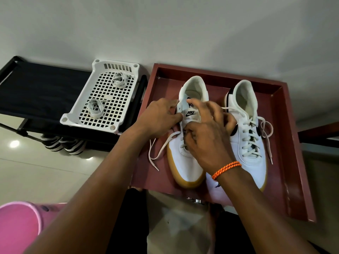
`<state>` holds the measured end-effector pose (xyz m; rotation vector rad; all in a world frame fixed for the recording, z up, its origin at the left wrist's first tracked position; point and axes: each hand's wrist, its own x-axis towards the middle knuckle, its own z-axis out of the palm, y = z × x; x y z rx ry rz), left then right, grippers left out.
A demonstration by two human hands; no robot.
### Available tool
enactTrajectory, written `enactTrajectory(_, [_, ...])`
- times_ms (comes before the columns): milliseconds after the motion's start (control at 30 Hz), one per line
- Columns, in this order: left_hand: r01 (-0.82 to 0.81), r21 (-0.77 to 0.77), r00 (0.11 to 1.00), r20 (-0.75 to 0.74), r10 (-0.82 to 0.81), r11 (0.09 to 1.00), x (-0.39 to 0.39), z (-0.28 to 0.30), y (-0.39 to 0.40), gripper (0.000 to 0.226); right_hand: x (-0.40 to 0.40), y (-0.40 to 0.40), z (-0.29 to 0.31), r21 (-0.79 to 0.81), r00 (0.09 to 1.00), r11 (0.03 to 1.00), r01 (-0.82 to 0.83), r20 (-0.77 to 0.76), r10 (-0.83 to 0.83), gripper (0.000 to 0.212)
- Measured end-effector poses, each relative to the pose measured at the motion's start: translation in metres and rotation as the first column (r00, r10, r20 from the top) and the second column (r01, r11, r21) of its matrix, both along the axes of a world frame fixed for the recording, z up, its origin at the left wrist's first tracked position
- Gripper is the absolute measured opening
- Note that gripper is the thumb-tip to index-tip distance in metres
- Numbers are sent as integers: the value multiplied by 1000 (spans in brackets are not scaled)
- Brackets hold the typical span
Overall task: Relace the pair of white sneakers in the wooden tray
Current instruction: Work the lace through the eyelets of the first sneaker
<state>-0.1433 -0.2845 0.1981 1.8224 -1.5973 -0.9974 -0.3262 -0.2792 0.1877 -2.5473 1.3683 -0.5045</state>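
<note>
Two white sneakers with gum soles stand side by side in the reddish wooden tray, toes toward me. The right sneaker is laced, its lace ends hanging loose to the right. Over the left sneaker both hands are busy. My left hand holds the shoe's left upper edge beside the tongue. My right hand, with an orange cord on the wrist, curls its fingers over the eyelets and pinches the white lace. That lace trails off the shoe's left side onto the tray floor.
A white perforated plastic basket on a black rack to the left holds two coiled white laces. Striped shoes sit under the rack. A pink tub is at bottom left. A grey wall rises behind.
</note>
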Motion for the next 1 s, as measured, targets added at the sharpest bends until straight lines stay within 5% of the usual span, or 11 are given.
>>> enactTrajectory(233, [-19,17,1000,-15,20,1000,0,0,0,21,-9,-12,16,-49,968,979,199,166,-188,8])
enactTrajectory(567, [-6,22,1000,-30,7,1000,0,0,0,23,-1,-2,-4,44,1000,999,-16,8,16,16])
enactTrajectory(767, [-12,39,999,-30,13,999,0,0,0,24,-6,-18,6,171,890,978,121,417,-183,29])
enactTrajectory(1000, [-18,46,999,-47,20,999,1,-1,0,21,-18,-25,10,126,764,878,461,447,-465,27])
